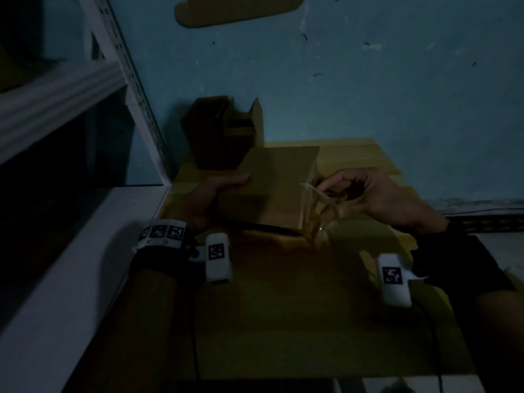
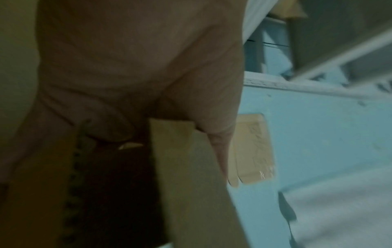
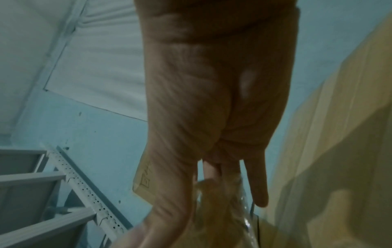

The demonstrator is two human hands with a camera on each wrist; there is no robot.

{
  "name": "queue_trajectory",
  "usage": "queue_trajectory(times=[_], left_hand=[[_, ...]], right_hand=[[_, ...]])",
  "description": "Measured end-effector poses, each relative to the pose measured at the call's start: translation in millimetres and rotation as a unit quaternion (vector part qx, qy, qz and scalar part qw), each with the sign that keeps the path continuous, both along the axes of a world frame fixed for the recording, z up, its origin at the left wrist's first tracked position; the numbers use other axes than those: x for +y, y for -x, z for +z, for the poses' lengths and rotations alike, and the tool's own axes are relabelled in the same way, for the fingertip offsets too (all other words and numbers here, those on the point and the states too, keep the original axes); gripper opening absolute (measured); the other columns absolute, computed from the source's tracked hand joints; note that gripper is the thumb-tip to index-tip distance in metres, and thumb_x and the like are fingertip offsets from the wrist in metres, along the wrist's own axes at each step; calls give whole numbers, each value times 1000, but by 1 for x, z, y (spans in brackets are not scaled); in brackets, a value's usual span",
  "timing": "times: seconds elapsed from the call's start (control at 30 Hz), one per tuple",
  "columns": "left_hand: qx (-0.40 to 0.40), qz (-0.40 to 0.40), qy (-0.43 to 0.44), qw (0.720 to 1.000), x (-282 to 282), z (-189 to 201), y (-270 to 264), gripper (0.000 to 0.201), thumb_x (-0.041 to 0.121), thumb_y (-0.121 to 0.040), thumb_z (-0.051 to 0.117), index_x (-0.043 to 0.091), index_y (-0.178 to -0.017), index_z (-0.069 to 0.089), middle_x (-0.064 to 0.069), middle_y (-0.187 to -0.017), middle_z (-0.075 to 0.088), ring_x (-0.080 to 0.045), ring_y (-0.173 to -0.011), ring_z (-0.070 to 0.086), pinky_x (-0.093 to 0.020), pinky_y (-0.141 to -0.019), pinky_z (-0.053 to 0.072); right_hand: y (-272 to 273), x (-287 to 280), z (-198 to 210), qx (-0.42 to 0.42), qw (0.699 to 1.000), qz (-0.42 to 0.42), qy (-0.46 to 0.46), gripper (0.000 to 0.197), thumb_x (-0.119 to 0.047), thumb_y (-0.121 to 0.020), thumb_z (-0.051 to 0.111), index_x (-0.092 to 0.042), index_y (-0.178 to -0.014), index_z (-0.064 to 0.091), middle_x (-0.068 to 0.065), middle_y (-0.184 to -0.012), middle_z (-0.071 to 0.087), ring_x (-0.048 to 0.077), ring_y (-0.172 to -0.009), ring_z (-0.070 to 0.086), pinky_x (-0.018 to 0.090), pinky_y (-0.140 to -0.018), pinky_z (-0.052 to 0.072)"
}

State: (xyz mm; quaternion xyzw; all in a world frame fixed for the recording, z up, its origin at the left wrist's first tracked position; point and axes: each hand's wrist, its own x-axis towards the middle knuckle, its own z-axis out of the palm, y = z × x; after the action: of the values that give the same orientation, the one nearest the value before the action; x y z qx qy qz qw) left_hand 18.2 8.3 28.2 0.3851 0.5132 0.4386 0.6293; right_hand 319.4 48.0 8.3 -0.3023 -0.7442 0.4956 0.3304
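Note:
A small cardboard box [image 1: 272, 188] sits on a sheet of cardboard [image 1: 283, 307] spread over the table. My left hand [image 1: 215, 194] grips the box's left side, thumb on its top; in the left wrist view the thumb lies along the box's top panel [image 2: 191, 184]. At the box's right edge, my right hand [image 1: 368, 197] pinches a crumpled strip of clear tape [image 1: 317, 217] that hangs down from the fingers. The right wrist view shows the tape [image 3: 224, 201] bunched between thumb and fingers, little finger sticking out. The scene is dim.
Behind the box stand two darker open cartons [image 1: 224, 131] against the blue wall [image 1: 368, 95]. A white metal shelf rack [image 1: 71, 109] runs along the left. A cardboard piece [image 1: 238, 9] hangs on the wall above. A yellow table edge [image 1: 354, 154] shows at the back right.

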Motion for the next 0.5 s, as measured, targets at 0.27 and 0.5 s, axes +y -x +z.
queue_trajectory(times=[0.27, 0.5], left_hand=[[-17, 3, -31, 999, 0, 2, 9, 42, 30, -84, 70, 13, -122, 65, -13, -118, 73, -34, -112, 67, -50, -101, 51], [-8, 26, -25, 999, 2, -3, 17, 54, 33, -80, 74, 13, -129, 61, -17, -128, 67, -39, -118, 63, -56, -106, 46]], right_hand=[[-1, 0, 5, 64, 998, -23, -6, 55, -3, -58, 80, -5, -111, 67, 6, -105, 71, 14, -105, 68, 24, -81, 56], [1, -7, 19, 197, 967, -152, -64, 22, -23, -87, 72, -6, -100, 69, 21, -111, 72, 31, -113, 69, 44, -98, 53]])
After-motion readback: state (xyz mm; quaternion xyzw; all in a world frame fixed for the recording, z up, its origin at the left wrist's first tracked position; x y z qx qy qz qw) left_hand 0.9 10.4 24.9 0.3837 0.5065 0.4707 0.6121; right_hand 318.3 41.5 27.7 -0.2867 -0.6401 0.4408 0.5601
